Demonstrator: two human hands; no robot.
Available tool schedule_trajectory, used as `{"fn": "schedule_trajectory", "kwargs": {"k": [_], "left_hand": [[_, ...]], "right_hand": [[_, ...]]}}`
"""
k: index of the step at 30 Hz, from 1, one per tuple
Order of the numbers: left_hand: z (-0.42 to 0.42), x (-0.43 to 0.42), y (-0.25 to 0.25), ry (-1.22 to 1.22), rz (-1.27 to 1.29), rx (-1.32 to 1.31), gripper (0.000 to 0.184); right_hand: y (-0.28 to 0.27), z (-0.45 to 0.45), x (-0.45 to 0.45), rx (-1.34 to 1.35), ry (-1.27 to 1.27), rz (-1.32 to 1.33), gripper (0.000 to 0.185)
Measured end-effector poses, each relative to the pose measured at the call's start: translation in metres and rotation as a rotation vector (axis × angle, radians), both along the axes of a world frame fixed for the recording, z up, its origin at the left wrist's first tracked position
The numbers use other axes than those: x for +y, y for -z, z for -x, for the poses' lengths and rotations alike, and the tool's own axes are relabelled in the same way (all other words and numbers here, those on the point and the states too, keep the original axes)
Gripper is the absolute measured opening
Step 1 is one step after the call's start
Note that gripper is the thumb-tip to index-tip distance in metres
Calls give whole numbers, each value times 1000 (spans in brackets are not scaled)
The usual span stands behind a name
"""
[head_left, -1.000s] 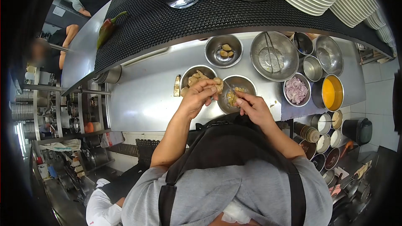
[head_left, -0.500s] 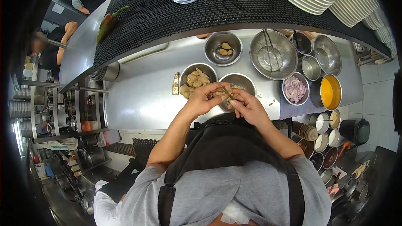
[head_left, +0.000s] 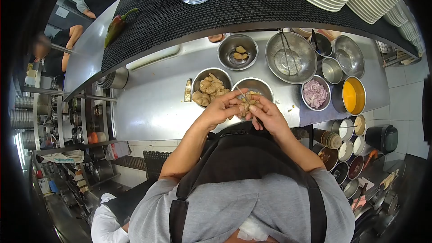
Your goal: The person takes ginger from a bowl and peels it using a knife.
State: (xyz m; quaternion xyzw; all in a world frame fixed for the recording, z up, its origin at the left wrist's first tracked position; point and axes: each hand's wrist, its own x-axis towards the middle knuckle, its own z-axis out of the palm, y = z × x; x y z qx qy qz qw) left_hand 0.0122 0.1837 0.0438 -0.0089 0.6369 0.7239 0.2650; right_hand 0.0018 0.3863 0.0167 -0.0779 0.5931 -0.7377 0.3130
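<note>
"Ginger (head_left: 245,106) first: where do we find it?"

"Pinched between thumb and fingers of the left hand (head_left: 223,110), over the lower steel bowl (head_left: 266,88), where we see small yellowish bits (head_left: 255,93)."

"And what do we make of the right hand (head_left: 268,114)?"

"We see it wrapped round a thin knife (head_left: 243,93), the blade slanting up and leftward at the ginger. Just where the edge meets it we cannot tell, since the fingers cover much of the spot."

"What do we have near the 2 hands?"

"Just left of the lower steel bowl sits a heaped bowl (head_left: 198,79) of knobbly, pale brown pieces (head_left: 210,88). Behind the 2 of them, we count 3 chunks (head_left: 240,50) in a rear bowl (head_left: 226,58)."

"And further left, that narrow object (head_left: 188,90)?"

"It lies on the metal counter (head_left: 153,112) beside the heaped bowl, part shiny, part brown; we cannot tell what it is."

"Over to the right?"

"Sliced purple onion (head_left: 316,93) fills 1 small bowl (head_left: 303,99), with a pot (head_left: 338,100) of bright orange-yellow contents (head_left: 353,96) just beside it. Behind and left of those we see a wide metal bowl (head_left: 275,60) with what look like tongs (head_left: 285,42) lying across it."
</note>
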Motion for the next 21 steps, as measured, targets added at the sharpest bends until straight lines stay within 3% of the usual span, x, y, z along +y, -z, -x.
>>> {"fn": "schedule_trajectory", "kwargs": {"k": [1,5,6,8,12,14,16,17,18,21], "left_hand": [[0,-1,1,0,3,0,53],[-5,-1,14,-66,-334,-37,52],[-7,-1,17,-93,-478,-61,51],[-9,0,21,-115,-523,-82,47],[-4,-1,24,-255,-652,-171,30],[0,-5,28,-339,-560,-202,19],[4,-13,21,-150,-364,-277,21],[2,-1,21,-229,-121,-240,23],[3,9,20,-227,-119,-238,23],[4,25,20,-284,335,-18,19]], "right_hand": [[0,0,0,-155,36,108,39],[-2,3,4,-241,38,335,40],[-6,4,5,-209,78,325,38],[-12,6,8,-177,123,319,35],[-12,2,12,109,81,-43,35],[-6,1,12,249,68,-163,35],[0,5,8,952,231,-467,36],[1,6,7,953,233,-466,36],[1,7,6,907,196,-560,38],[5,8,0,871,141,-679,40]]}}
